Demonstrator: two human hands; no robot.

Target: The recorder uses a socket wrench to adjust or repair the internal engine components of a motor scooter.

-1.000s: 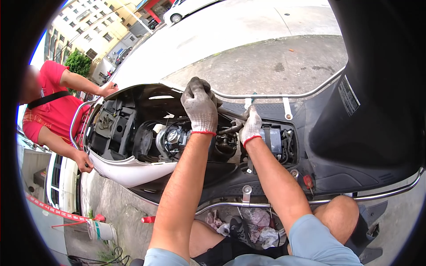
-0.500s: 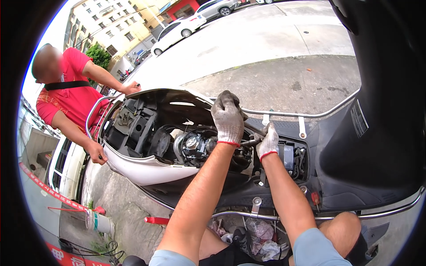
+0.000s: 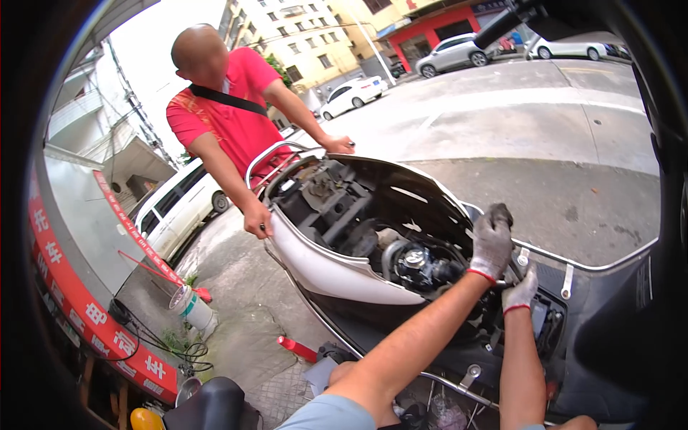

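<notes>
A scooter with a white side panel (image 3: 326, 266) lies open before me, its seat off and the engine bay showing a round metal part (image 3: 416, 258). My left hand (image 3: 491, 240), in a stained white work glove, is closed in a fist above the bay's front end. A dark bar-shaped tool (image 3: 513, 271) runs down from it toward my right hand (image 3: 521, 291). That hand, gloved too, has its fingers closed at the bar's lower end. The tool's working end is hidden. Beside my right hand is an open battery compartment (image 3: 550, 319) in the footboard.
A person in a red shirt (image 3: 233, 122) grips the scooter's rear with both hands. Metal rails (image 3: 459, 389) edge the footboard. On the ground at left stand a white bucket (image 3: 192, 308), black cables (image 3: 136, 333) and a red cylinder (image 3: 296, 349). Parked cars (image 3: 453, 55) line the street behind.
My view has swung left and up, so the scooter and the other person sit farther right in it. Both my hands stay closed at the same part of the scooter.
</notes>
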